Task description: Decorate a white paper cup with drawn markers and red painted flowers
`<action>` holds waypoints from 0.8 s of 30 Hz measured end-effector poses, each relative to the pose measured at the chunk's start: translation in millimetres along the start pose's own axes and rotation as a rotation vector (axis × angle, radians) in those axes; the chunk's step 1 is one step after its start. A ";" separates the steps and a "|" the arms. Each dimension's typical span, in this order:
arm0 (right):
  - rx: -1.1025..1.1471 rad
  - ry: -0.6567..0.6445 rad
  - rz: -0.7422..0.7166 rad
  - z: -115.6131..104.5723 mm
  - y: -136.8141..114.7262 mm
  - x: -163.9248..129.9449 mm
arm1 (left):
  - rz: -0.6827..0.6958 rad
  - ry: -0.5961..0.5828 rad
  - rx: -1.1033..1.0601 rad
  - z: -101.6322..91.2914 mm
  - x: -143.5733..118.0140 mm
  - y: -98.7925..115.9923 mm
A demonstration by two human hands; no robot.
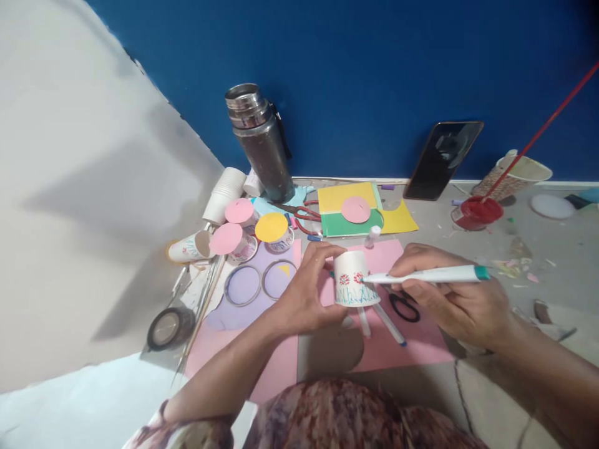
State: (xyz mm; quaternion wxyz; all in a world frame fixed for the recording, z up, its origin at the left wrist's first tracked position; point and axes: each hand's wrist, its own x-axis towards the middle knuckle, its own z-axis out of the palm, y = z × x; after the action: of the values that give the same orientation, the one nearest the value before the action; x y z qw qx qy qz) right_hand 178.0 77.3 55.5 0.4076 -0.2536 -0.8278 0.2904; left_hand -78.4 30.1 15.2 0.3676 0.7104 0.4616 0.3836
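My left hand grips a small white paper cup turned upside down over a pink paper sheet. Red flowers and teal grass lines are drawn on its side. My right hand holds a white marker with a teal end, its tip touching the cup's side. Two more pens and black scissors lie on the pink sheet just below the cup.
A steel flask stands at the blue wall. Around it are stacked paper cups, cups with pink and yellow paper lids, red scissors, yellow and green paper, a phone, a red paint lid and a tape roll.
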 end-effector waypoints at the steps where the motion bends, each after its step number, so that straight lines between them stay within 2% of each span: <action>1: 0.002 -0.002 -0.004 0.5 0.3 0.1 | -0.003 -0.003 0.001 0.4 -0.4 -0.5; 10: -0.045 -0.064 -0.009 -0.6 0.3 3.9 | -0.020 -0.036 -0.008 0.1 -1.9 -1.1; 15: -0.011 -0.014 -0.020 -1.6 0.1 4.1 | -0.029 -0.033 -0.021 0.1 -1.1 0.0; 24: -0.029 -0.027 -0.025 -2.5 -0.3 4.9 | -0.034 -0.034 -0.052 0.7 -0.3 1.3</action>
State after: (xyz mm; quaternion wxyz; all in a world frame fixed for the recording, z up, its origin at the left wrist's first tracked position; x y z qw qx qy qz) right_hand 177.4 81.0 59.5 0.3961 -0.2452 -0.8404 0.2769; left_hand -77.4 29.3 16.0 0.4002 0.6991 0.4570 0.3773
